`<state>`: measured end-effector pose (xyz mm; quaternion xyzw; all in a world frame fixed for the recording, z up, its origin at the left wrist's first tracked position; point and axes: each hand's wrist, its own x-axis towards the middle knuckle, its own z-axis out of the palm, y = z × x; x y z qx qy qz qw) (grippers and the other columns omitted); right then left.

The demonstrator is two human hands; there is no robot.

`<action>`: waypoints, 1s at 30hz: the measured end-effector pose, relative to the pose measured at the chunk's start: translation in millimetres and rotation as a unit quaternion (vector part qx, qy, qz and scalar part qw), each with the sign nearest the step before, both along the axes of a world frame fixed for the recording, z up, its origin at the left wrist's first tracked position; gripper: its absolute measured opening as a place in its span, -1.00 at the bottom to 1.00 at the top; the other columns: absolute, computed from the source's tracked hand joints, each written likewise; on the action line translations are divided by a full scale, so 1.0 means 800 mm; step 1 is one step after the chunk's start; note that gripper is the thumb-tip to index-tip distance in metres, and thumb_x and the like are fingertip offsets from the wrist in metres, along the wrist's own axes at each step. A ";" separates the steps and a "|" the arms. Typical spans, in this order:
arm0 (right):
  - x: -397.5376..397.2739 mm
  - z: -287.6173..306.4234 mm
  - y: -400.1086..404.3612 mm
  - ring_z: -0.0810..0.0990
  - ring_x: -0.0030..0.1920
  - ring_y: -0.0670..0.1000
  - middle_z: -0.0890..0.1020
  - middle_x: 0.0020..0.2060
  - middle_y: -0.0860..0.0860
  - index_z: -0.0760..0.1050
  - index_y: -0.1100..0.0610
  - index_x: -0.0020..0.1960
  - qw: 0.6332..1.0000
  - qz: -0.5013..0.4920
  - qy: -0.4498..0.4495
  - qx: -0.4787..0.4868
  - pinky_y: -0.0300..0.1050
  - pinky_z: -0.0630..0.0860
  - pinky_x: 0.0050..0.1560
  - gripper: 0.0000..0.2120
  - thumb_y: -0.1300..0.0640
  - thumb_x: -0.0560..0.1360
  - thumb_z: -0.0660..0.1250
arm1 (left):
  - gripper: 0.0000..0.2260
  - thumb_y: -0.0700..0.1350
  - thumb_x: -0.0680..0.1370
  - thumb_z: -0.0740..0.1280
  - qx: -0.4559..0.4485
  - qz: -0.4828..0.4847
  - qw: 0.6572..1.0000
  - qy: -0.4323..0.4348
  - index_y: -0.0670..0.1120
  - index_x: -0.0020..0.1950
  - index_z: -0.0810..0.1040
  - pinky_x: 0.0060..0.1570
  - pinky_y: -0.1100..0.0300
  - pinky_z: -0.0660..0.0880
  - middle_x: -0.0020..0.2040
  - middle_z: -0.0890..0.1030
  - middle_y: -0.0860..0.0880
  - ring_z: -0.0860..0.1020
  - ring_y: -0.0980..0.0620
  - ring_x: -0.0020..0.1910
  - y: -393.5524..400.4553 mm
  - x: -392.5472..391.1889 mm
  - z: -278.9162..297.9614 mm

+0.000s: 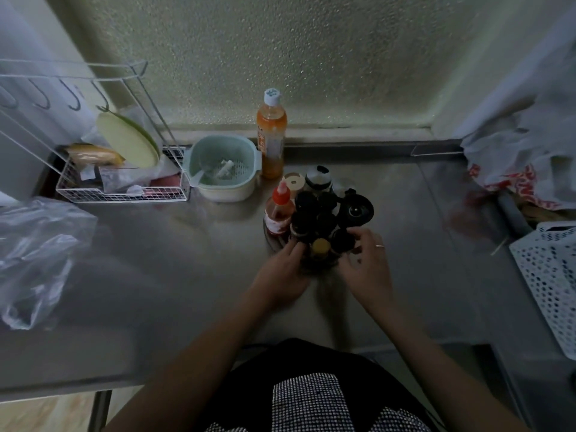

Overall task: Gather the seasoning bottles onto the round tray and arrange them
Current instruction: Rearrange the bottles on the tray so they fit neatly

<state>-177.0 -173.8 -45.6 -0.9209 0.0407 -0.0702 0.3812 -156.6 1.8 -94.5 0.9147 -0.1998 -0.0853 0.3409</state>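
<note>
Head view: both hands (282, 269) (367, 263) cup crowded bottles (321, 219) on the tray (270, 236), fingers (294, 249) curled on them. Rigid, top-heavy, likely slippery; grip low.

We see the bottles (314, 213) crowded on the tray (274, 241) mid-counter (187, 275). Behind it, at the back edge, a tall bottle (271, 135) stands right of a colander (223, 168); a rack (121, 179) sits further left.

**Counted on the counter**

One round tray (271, 241) carries a cluster of about ten seasoning bottles (314, 219); the dark, crowded caps make an exact count uncertain. One tall orange bottle (271, 135), one colander bowl (223, 168), one wire rack (118, 176), one perforated white basket (551, 275), two hands (282, 275).
</note>
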 end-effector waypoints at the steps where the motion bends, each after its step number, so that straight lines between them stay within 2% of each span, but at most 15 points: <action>1: 0.002 -0.002 0.000 0.51 -0.03 0.08 0.45 0.09 0.12 0.38 0.12 0.24 1.000 0.010 0.021 0.014 -0.03 0.52 -0.03 -0.53 0.33 0.36 0.35 | -0.43 0.06 0.33 0.20 0.007 -0.006 1.000 0.013 -0.17 0.29 0.35 0.01 -0.08 0.54 0.27 0.44 -0.20 0.51 -0.24 0.11 -0.001 -0.001 -0.002; 5: 0.008 -0.005 0.005 0.53 0.04 0.05 0.51 0.17 0.14 0.34 0.07 0.33 0.999 0.028 0.041 0.019 -0.17 0.47 -0.01 -0.46 0.28 0.39 0.39 | -0.47 0.05 0.41 0.39 -0.019 0.040 0.998 0.037 -0.11 0.31 0.37 0.07 -0.05 0.52 0.29 0.44 -0.18 0.51 -0.19 0.15 -0.017 0.010 0.006; 8: 0.014 -0.001 0.012 0.49 0.16 0.12 0.46 0.23 0.16 0.35 0.11 0.32 0.999 0.009 0.037 0.003 -0.16 0.40 0.07 -0.50 0.26 0.42 0.37 | -0.58 0.05 0.45 0.37 0.009 0.061 0.998 0.016 -0.10 0.22 0.44 0.00 -0.04 0.53 0.21 0.49 -0.16 0.54 -0.18 0.08 -0.026 0.013 0.008; 10: 0.017 0.002 0.016 0.48 0.14 0.13 0.45 0.21 0.17 0.37 0.13 0.29 0.999 0.022 0.034 -0.010 -0.13 0.44 0.06 -0.56 0.23 0.44 0.37 | -0.63 0.05 0.44 0.36 -0.005 0.076 0.997 -0.011 -0.10 0.15 0.44 -0.08 -0.05 0.55 0.16 0.50 -0.12 0.55 -0.16 0.02 -0.021 0.009 0.009; 13: 0.021 0.004 0.023 0.50 0.11 0.10 0.47 0.17 0.15 0.37 0.12 0.30 0.998 0.050 0.030 -0.002 0.00 0.53 0.08 -0.56 0.19 0.46 0.37 | -0.60 0.05 0.42 0.32 -0.044 0.125 0.991 -0.033 -0.09 0.20 0.41 -0.08 -0.05 0.56 0.22 0.47 -0.09 0.53 -0.11 0.07 -0.003 0.005 0.007; 16: 0.023 -0.001 0.037 0.49 0.19 0.13 0.51 0.21 0.17 0.35 0.15 0.33 0.995 0.086 0.040 -0.018 -0.09 0.41 0.12 -0.55 0.23 0.47 0.35 | -0.52 -0.04 0.43 0.37 -0.051 0.136 0.989 -0.009 -0.08 0.31 0.35 0.00 -0.04 0.54 0.27 0.44 -0.11 0.51 -0.13 0.13 0.008 0.007 0.006; 20: 0.020 -0.006 0.053 0.47 0.21 0.17 0.46 0.26 0.19 0.29 0.17 0.33 0.998 0.055 0.018 -0.030 -0.02 0.43 0.07 -0.57 0.24 0.50 0.30 | -0.54 -0.10 0.41 0.39 -0.047 0.121 0.992 0.006 -0.13 0.28 0.38 -0.04 0.02 0.50 0.22 0.44 -0.14 0.51 -0.17 0.10 0.011 0.006 0.004; 23: 0.019 -0.013 0.054 0.50 0.18 0.17 0.45 0.24 0.18 0.26 0.15 0.30 0.999 0.031 0.018 -0.003 -0.01 0.46 0.02 -0.54 0.24 0.46 0.34 | -0.56 0.00 0.41 0.35 -0.073 0.110 0.991 -0.006 -0.12 0.23 0.40 -0.04 -0.06 0.54 0.21 0.46 -0.13 0.52 -0.17 0.10 0.016 0.002 0.004; 27: 0.012 -0.025 0.043 0.55 0.16 0.21 0.49 0.25 0.17 0.13 0.08 0.33 0.997 -0.006 0.074 0.021 0.09 0.54 0.04 -0.34 0.15 0.39 0.45 | -0.57 0.12 0.39 0.25 -0.083 0.125 0.988 -0.029 -0.14 0.12 0.45 -0.15 -0.11 0.55 0.10 0.52 -0.15 0.55 -0.19 0.00 0.018 -0.002 0.004; 30: 0.019 -0.025 0.043 0.55 0.17 0.20 0.55 0.22 0.17 0.24 0.14 0.33 0.994 -0.008 0.103 0.037 -0.01 0.49 0.05 -0.37 0.09 0.37 0.47 | -0.55 0.13 0.38 0.24 -0.101 0.129 0.986 -0.030 -0.16 0.11 0.47 -0.13 -0.11 0.55 0.11 0.53 -0.14 0.56 -0.18 0.00 0.016 -0.003 0.012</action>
